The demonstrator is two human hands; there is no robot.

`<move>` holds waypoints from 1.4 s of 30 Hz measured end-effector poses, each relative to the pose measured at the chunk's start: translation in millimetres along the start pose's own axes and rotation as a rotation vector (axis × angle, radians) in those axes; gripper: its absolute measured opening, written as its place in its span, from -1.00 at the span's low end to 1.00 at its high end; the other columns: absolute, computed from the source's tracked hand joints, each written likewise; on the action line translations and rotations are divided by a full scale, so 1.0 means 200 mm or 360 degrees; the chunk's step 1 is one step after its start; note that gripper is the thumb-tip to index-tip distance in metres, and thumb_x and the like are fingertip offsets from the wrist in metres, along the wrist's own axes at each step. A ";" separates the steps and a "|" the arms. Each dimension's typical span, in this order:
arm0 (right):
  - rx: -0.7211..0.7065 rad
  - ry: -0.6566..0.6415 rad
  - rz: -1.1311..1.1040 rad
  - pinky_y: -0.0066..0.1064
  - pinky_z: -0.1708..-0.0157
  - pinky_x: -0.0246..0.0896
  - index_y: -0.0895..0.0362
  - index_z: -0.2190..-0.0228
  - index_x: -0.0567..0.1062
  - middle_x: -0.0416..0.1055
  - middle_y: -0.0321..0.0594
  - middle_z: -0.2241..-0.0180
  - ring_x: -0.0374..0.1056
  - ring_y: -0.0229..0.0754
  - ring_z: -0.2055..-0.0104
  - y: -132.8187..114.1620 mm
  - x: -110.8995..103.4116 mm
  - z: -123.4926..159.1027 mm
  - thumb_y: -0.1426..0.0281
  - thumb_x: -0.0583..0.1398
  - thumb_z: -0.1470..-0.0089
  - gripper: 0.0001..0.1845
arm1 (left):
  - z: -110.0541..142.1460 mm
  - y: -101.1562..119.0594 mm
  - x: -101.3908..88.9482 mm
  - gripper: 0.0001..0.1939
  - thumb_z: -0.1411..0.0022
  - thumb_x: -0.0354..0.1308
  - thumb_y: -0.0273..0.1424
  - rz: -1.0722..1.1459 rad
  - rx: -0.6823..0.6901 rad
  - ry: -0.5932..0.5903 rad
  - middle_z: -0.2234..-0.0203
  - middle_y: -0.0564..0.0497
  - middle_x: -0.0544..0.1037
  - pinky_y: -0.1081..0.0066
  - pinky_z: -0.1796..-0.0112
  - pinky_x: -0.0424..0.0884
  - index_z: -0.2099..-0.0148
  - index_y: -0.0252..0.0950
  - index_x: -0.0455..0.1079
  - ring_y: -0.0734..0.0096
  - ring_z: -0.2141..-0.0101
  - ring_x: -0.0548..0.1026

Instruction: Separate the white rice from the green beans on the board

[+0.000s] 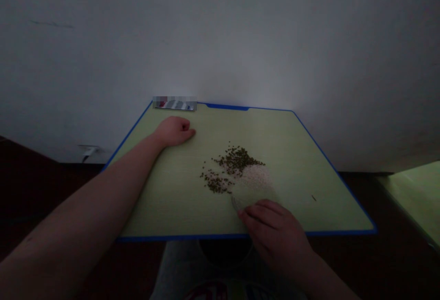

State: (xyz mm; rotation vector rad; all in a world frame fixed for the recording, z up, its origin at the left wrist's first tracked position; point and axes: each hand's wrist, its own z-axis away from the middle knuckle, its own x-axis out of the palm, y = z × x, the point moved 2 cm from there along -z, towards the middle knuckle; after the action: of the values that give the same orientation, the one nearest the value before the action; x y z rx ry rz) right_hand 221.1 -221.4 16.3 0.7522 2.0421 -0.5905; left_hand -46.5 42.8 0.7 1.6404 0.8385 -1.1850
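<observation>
My left hand [174,130] rests on the pale board [275,130] at its far left, fingers curled into a fist with nothing visible in it. Near the front edge, my right hand [275,226] pinches a thin greyish tool [235,203], whose narrow end points at the grains; its exact kind is hard to make out. Just beyond that tip lies a loose scatter of dark greenish-brown beans or seeds [240,156]. A heap of small whitish grains [257,176] touches them on the right, and the two kinds mix at the left side.
A blue rim [343,232] runs around the board. At its back left corner lies a flat, blurred-out item [175,103]. A thin dark sliver [314,197] sits on the right side. Behind stands a plain wall [223,38] with a plugged-in socket [89,150] low at left.
</observation>
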 end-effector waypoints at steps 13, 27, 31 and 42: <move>-0.0018 0.0036 -0.0010 -0.30 0.29 0.49 0.22 0.18 0.57 0.59 -0.12 0.35 0.46 -0.14 0.35 0.04 0.03 -0.03 0.56 0.05 -0.25 -0.70 | 0.00 0.00 0.00 -0.62 -0.11 0.09 -0.10 -0.0016 -0.0017 0.0001 0.70 0.07 0.24 0.33 0.49 0.04 0.59 -0.21 0.15 0.42 0.58 0.18; -0.0023 0.0029 -0.0035 -0.28 0.26 0.50 0.25 0.17 0.58 0.60 -0.13 0.34 0.48 -0.12 0.34 0.02 0.03 -0.03 0.55 0.04 -0.27 -0.70 | 0.00 0.00 0.00 -0.62 -0.12 0.09 -0.09 -0.0018 -0.0013 0.0003 0.68 0.07 0.25 0.32 0.49 0.04 0.58 -0.21 0.15 0.42 0.57 0.18; -0.0025 0.0010 -0.0039 -0.27 0.30 0.49 0.25 0.19 0.58 0.60 -0.13 0.36 0.47 -0.11 0.36 0.02 0.04 -0.05 0.54 0.03 -0.29 -0.69 | 0.00 0.00 0.00 -0.62 -0.11 0.09 -0.10 -0.0022 0.0007 0.0013 0.69 0.07 0.24 0.32 0.49 0.04 0.58 -0.21 0.14 0.42 0.57 0.18; -0.0090 0.0023 -0.0081 -0.32 0.29 0.42 0.22 0.18 0.56 0.58 -0.17 0.36 0.44 -0.15 0.36 -0.05 0.04 -0.02 0.52 0.00 -0.34 -0.67 | -0.01 -0.02 0.02 -0.61 -0.11 0.08 -0.08 -0.0031 -0.0010 0.0008 0.69 0.08 0.23 0.33 0.49 0.03 0.58 -0.21 0.14 0.43 0.59 0.18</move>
State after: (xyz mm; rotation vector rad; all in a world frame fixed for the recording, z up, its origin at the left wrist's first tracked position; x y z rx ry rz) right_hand 208.0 -223.6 13.0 0.6751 2.0877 -0.5551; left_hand -48.1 46.1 -3.4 1.6340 0.8624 -1.1910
